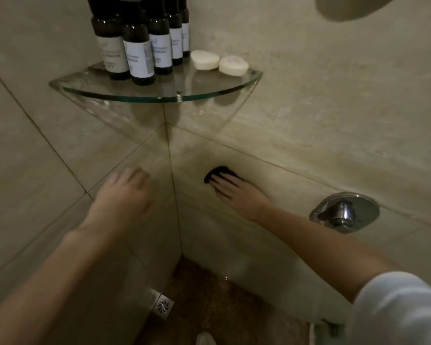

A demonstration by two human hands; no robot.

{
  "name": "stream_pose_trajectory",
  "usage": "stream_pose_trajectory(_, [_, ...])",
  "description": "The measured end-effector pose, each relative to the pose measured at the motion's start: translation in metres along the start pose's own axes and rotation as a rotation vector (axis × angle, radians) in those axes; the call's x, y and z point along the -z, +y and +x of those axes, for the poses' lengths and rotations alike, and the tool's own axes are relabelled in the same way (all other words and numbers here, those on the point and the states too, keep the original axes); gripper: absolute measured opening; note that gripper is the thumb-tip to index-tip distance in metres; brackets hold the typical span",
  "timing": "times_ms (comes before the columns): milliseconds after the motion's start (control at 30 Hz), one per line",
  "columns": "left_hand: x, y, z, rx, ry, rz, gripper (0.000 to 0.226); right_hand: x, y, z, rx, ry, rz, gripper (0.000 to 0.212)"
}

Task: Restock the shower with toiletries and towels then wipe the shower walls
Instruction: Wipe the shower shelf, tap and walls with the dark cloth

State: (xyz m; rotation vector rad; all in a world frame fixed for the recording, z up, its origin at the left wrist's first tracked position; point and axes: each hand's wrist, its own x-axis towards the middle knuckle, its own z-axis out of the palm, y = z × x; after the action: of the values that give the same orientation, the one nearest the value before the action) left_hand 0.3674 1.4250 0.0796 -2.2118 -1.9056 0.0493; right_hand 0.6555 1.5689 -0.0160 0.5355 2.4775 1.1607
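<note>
My right hand (237, 192) presses a small dark cloth (218, 173) flat against the right shower wall (334, 115), just right of the corner seam. My left hand (121, 192) rests open on the left tiled wall (30, 145), fingers spread, holding nothing. Above both hands, a glass corner shelf (125, 95) carries several dark bottles with white labels (137, 56) and two white soap bars (219, 62).
A chrome shower valve handle (343, 212) sticks out of the right wall beside my right forearm. A square metal floor drain (162, 306) sits in the brown floor below the corner. A round fixture (353, 6) hangs at the top right.
</note>
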Motion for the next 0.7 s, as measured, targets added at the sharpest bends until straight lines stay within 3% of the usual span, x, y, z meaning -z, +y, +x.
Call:
stream_pose_trajectory(100, [-0.012,-0.027,-0.003,-0.134,0.017,0.334,0.048,-0.016,-0.017,-0.005,0.093,-0.116,-0.033,0.062])
stream_pose_trajectory(167, [-0.026,-0.032,-0.008,-0.230,-0.085,0.587,0.054,-0.011,-0.004,-0.016,0.099,-0.068,0.010,0.058])
stream_pose_trajectory(267, [-0.028,-0.033,-0.009,-0.269,-0.237,0.840,0.062,0.015,0.040,-0.041,-0.053,0.207,0.138,0.042])
stream_pose_trajectory(333, [-0.028,-0.028,-0.010,-0.276,-0.241,0.874,0.063,0.035,0.075,-0.070,-0.193,0.399,0.199,0.034])
stream_pose_trajectory(433, [-0.032,-0.026,-0.016,-0.249,-0.213,0.919,0.072,0.062,0.127,-0.123,-0.459,0.527,0.107,0.038])
stream_pose_trajectory(533, [-0.031,-0.025,-0.019,-0.251,-0.194,1.003,0.079,0.069,0.134,-0.159,-0.727,0.486,0.022,0.054])
stream_pose_trajectory(600, [-0.032,-0.021,-0.022,-0.252,-0.195,1.013,0.078,0.062,0.101,-0.150,-0.823,0.380,0.082,0.068])
stream_pose_trajectory(700, [-0.034,-0.019,-0.020,-0.253,-0.189,1.044,0.076,0.026,0.025,-0.124,-0.660,0.187,0.133,0.069])
